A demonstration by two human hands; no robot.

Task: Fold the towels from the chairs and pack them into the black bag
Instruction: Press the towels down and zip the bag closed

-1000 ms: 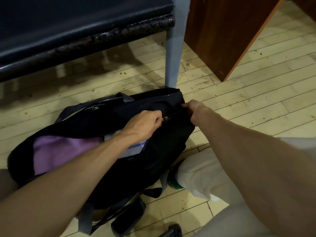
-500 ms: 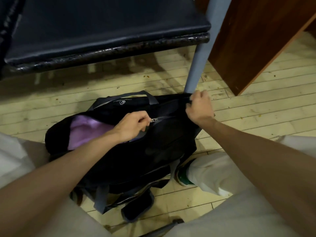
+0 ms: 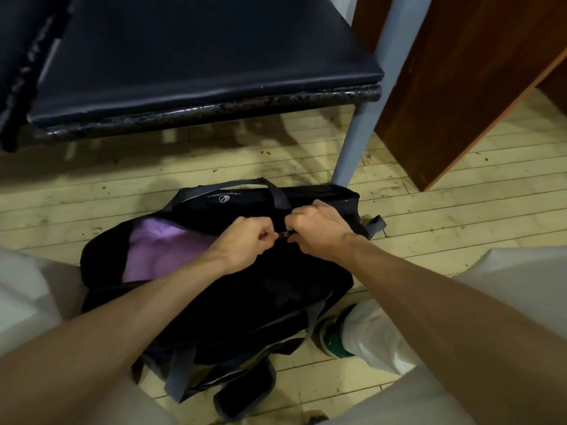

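The black bag (image 3: 245, 302) lies on the wooden floor between my knees, with grey handles and a small white logo. A purple towel (image 3: 159, 250) shows through the open left part of its top. My left hand (image 3: 245, 240) pinches the zipper pull at the middle of the top seam. My right hand (image 3: 316, 231) sits right beside it, fingers curled on the bag's fabric at the zipper. The two hands almost touch.
A black padded chair seat (image 3: 199, 56) stands just behind the bag, its grey leg (image 3: 352, 142) touching the bag's far right corner. A brown wooden panel (image 3: 460, 87) rises at the right. My white-trousered legs and a green-and-white shoe (image 3: 334, 335) flank the bag.
My right hand has slid left from the bag's right end to the zipper next to my left hand. The left hand stays on the zipper pull. The view has tilted up.
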